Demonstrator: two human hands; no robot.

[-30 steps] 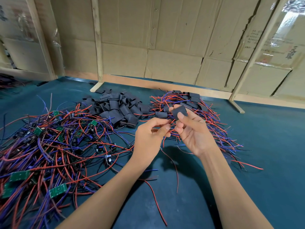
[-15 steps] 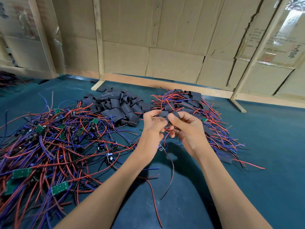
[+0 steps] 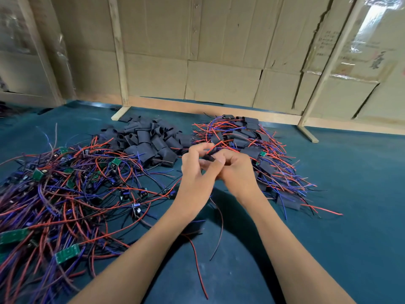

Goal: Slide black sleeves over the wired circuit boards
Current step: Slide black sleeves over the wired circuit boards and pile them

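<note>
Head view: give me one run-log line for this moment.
step: sleeving | left hand: pinching red wire | right hand: holding black sleeve | board: hidden | spare sleeves pile: behind hands

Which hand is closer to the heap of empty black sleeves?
Left. The left hand is just right of the sleeve heap; the right hand is farther right, beside the finished pile.
</note>
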